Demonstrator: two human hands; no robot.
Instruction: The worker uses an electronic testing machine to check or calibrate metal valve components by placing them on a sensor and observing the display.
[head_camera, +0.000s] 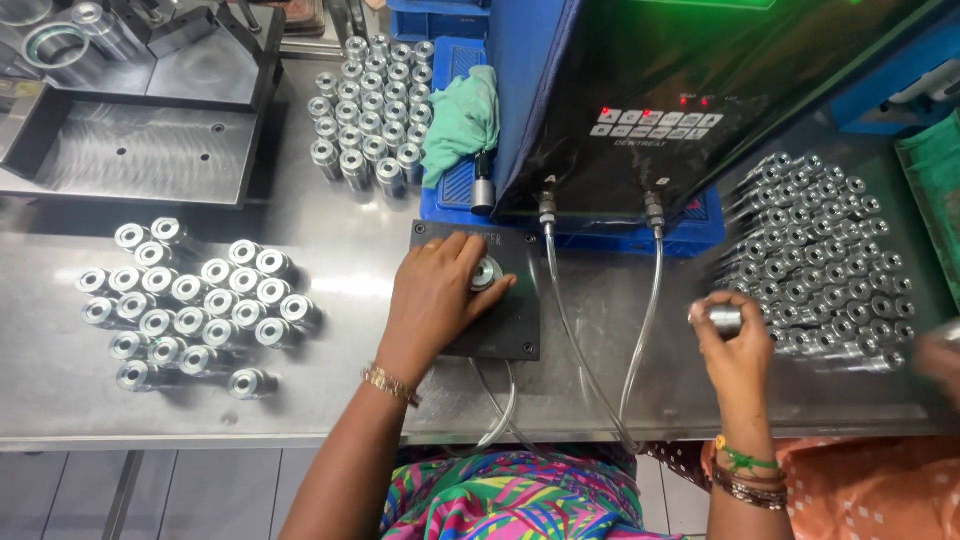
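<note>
Her left hand (432, 300) pinches a shiny metal sleeve (484, 274) seated on the matte black gauge plate (515, 310); the right hand (737, 345) grips another steel cylinder (724, 318) beside the stacked pile (825, 260) on the brushed steel desk (330, 225).

steel bench (330, 235), metal bushings (195, 305), black plate (515, 300)

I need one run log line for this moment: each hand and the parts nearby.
left hand: on metal sleeve on black fixture plate | right hand: holds metal sleeve | sleeve groups: both sides
</note>
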